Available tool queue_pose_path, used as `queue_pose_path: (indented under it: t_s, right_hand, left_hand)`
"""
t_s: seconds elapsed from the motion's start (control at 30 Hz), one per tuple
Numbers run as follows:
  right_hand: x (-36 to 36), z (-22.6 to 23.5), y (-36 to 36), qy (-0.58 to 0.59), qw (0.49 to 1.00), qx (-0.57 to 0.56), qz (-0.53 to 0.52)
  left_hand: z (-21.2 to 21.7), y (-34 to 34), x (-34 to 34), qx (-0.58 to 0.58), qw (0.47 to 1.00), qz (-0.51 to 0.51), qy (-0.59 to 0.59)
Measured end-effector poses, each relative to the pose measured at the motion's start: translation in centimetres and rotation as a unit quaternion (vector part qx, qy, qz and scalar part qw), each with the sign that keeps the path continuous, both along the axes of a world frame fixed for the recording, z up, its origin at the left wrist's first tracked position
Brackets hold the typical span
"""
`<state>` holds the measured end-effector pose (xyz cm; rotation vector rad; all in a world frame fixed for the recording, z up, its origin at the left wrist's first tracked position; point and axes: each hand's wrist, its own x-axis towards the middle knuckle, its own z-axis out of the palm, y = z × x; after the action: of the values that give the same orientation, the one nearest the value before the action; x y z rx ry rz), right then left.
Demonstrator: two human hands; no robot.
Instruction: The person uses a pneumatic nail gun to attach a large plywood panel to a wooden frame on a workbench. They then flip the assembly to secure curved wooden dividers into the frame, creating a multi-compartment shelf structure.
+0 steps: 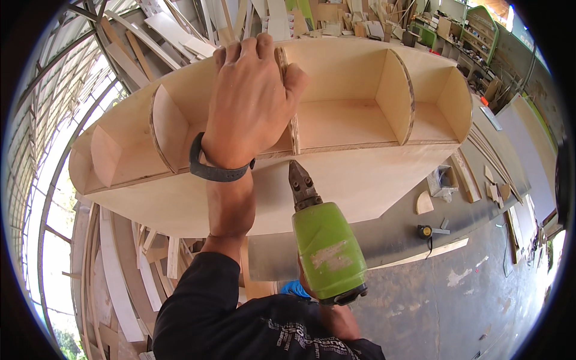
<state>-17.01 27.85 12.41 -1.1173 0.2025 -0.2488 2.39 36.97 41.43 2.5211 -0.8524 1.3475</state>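
Observation:
A pale plywood case (336, 171) with a curved back panel and several upright dividers lies in front of me, its compartments facing up. My left hand (252, 102), with a dark band on the wrist, is wrapped over the middle divider (294, 133), fingers at the far panel's top edge and thumb on the divider's right side. A green nail gun (330, 249) is in my right hand (303, 282), which its body mostly hides. The gun's dark nose (300, 180) points at the case's near panel, just below the divider's end; whether it touches cannot be made out.
The case rests on a grey worktable (408, 237). To its right lie a tape measure (425, 231), a quarter-round wood piece (424, 204) and a clear plastic container (443, 181). A blue hose (294, 288) shows beneath the gun. Wood strips (117, 270) lean at the left.

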Motion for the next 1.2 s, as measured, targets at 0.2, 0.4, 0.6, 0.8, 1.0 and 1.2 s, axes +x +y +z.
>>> queue_pose_path:
  t_s: [0.2, 0.4, 0.6, 0.8, 1.0, 1.2]
  right_hand:
    - [0.4, -0.1, -0.6, -0.049, 0.986, -0.159, 0.014]
    - [0.5, 0.9, -0.1, -0.05, 0.991, -0.126, 0.012]
    - [1.0, 2.1, 0.5, -0.044, 0.998, -0.036, 0.009]
    - [1.1, 3.0, 1.9, -0.025, 0.994, 0.104, -0.007]
    - [1.3, 2.2, 1.6, -0.044, 0.997, -0.059, -0.011]
    - [1.5, 2.4, -0.4, -0.227, 0.831, -0.494, -0.116]
  left_hand:
    - [-0.1, 0.0, 0.8, -0.014, 1.0, -0.012, 0.019]
    - [0.2, -0.3, 0.9, -0.018, 0.999, -0.018, 0.034]
    - [0.1, 0.0, 1.0, -0.015, 0.999, -0.018, 0.033]
    - [-0.3, 0.0, 1.7, -0.022, 0.999, -0.033, -0.004]
    - [-0.1, 0.0, 1.7, -0.02, 0.999, -0.045, 0.012]
    - [0.1, 0.0, 1.7, -0.021, 0.999, -0.038, 0.015]
